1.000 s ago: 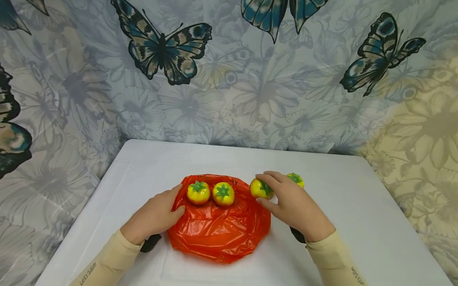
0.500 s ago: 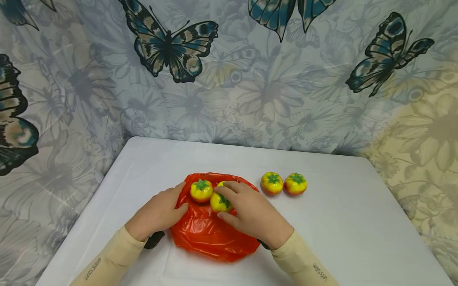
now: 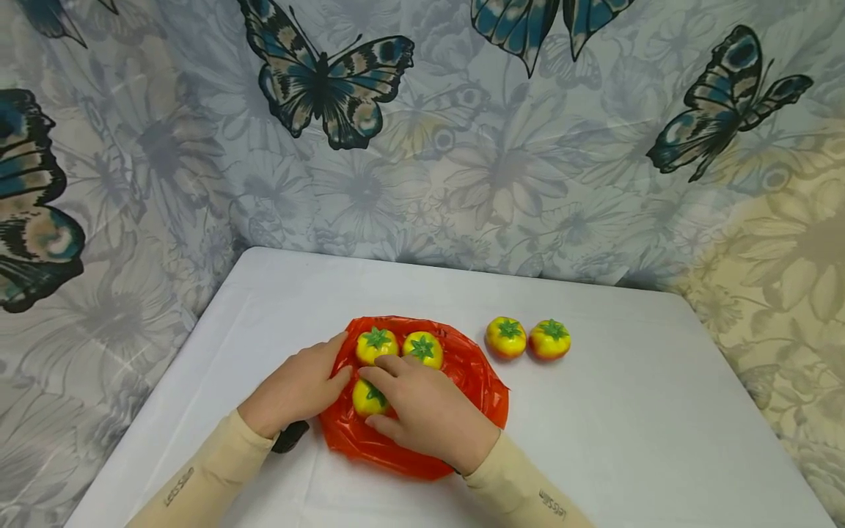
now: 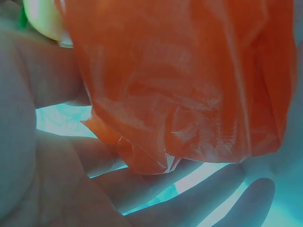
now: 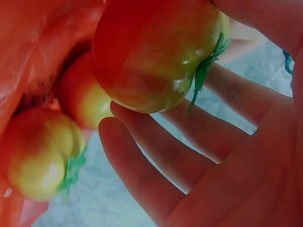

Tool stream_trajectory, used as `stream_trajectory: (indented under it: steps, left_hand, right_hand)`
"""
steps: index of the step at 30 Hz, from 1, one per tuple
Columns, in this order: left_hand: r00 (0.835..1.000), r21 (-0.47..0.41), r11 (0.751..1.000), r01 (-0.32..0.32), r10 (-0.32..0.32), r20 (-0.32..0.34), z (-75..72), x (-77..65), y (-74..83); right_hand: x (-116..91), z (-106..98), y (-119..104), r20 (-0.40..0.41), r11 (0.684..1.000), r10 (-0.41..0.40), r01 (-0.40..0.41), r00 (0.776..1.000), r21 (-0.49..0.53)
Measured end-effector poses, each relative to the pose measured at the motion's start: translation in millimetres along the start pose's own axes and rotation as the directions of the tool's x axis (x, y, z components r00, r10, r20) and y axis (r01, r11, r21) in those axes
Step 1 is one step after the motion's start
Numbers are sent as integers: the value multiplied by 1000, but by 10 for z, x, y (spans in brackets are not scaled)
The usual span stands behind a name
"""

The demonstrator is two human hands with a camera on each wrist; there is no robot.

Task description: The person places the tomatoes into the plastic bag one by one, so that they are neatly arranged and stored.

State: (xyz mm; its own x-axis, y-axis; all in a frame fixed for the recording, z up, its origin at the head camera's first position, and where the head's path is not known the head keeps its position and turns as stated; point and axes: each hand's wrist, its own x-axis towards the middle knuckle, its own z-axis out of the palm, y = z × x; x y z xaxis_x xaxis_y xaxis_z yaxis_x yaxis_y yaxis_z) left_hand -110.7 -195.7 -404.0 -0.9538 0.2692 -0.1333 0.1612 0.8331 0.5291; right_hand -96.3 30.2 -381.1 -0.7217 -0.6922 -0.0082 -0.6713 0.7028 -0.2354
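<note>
A crinkled red plastic bag (image 3: 478,385) lies on the white table. My left hand (image 3: 293,389) holds its left edge, thumb on top and fingers along the outer side; the left wrist view shows the bag (image 4: 180,85) between thumb and spread fingers. My right hand (image 3: 429,411) grips a yellow-red tomato (image 3: 367,398) with a green leafy top over the bag's front left part. In the right wrist view this tomato (image 5: 151,52) sits between thumb and fingers. Behind it on the bag are two similar tomatoes, one left (image 3: 375,342) and one right (image 3: 425,346).
Two more tomatoes stand side by side on the table right of the bag, a nearer-to-bag one (image 3: 505,337) and an outer one (image 3: 550,339). The white table (image 3: 627,411) ends at a wall cloth (image 3: 462,183) printed with butterflies and flowers.
My right hand has carried the tomato leftward from beside the bag to its front left part. Two tomatoes stay behind on the table. My left hand keeps its place at the bag's edge.
</note>
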Motion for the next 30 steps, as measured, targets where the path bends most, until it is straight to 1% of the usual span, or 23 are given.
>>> stream_trajectory:
  steps: [7,13,30]
  left_hand:
    - [1000,-5,1000,-14,14,2,5,19,15]
    - [1000,0,1000,-14,14,2,6,32,11]
    - [1000,-6,1000,-12,12,12,-7,20,-13]
  right_hand:
    - [35,94,-34,32,1000,-14,15,999,-26]
    - [57,131,-43,58,999,-8,10,998,-31]
    - [89,181,-69,75,997,-40,45,996,-64]
